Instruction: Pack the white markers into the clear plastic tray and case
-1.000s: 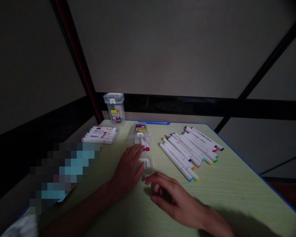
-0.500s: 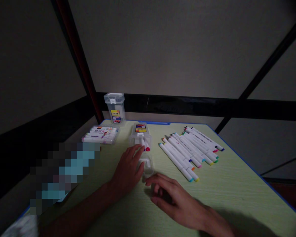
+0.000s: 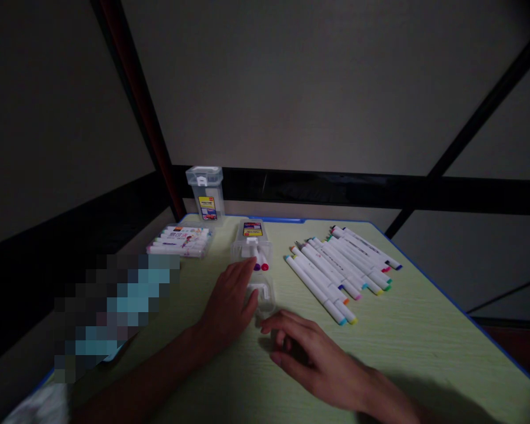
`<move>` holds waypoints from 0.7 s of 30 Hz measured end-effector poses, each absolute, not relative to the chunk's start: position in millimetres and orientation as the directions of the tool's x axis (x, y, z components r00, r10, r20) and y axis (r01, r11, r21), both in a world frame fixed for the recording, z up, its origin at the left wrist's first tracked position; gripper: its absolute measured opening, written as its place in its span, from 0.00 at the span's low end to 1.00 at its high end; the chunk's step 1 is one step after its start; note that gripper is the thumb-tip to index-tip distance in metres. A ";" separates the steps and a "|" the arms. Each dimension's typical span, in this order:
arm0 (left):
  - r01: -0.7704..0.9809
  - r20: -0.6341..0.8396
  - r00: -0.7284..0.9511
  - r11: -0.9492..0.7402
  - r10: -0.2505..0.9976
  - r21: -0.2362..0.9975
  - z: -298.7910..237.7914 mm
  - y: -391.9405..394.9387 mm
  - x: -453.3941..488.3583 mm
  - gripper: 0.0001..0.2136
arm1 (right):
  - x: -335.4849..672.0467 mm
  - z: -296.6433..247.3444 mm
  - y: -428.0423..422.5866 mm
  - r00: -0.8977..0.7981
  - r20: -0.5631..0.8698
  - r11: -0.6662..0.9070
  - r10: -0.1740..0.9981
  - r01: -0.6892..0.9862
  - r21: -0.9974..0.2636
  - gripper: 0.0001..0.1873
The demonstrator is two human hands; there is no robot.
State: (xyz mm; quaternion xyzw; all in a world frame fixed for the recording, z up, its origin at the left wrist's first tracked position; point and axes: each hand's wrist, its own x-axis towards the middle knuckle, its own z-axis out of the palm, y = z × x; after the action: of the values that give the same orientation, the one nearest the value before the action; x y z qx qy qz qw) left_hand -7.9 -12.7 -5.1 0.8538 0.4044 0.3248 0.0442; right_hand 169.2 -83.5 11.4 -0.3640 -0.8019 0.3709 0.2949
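In the head view, a clear marker case [image 3: 252,231] lies on the counter [image 3: 424,341], its open end toward the person, and serves as landmark. A purple-ended marker [image 3: 257,267] and a red-ended marker [image 3: 265,267] jut from that end, side by side. The left hand [image 3: 229,300] reaches in front of the case, fingers outstretched and close together, thumb apart; the fingertips are at the purple end, though contact cannot be told. The clear lid [image 3: 267,301] is just in front of the case, partly behind the left thumb. Nearer the person than the lid is the right hand [image 3: 322,359], fingers loosely curled, thumb apart, gripping nothing visible. Right of the case lie loose white markers [image 3: 335,259]; left are a flat marker pack [image 3: 179,241] and, behind it, an upright case [image 3: 206,200].
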 end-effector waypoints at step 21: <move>0.552 0.700 0.422 -0.776 0.577 0.306 -1.8 -19.1 -8.0 0.16 | 186.4 11.2 -69.6 -0.504 0.334 0.604 0.796 0.698 -0.385 0.12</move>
State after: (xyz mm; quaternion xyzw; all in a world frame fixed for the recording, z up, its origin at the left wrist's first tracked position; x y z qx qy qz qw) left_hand -8.0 -19.1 -1.8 0.8431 0.3346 0.4207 0.0146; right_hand 186.4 -69.6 11.2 -0.4336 -0.8614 0.1006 0.2447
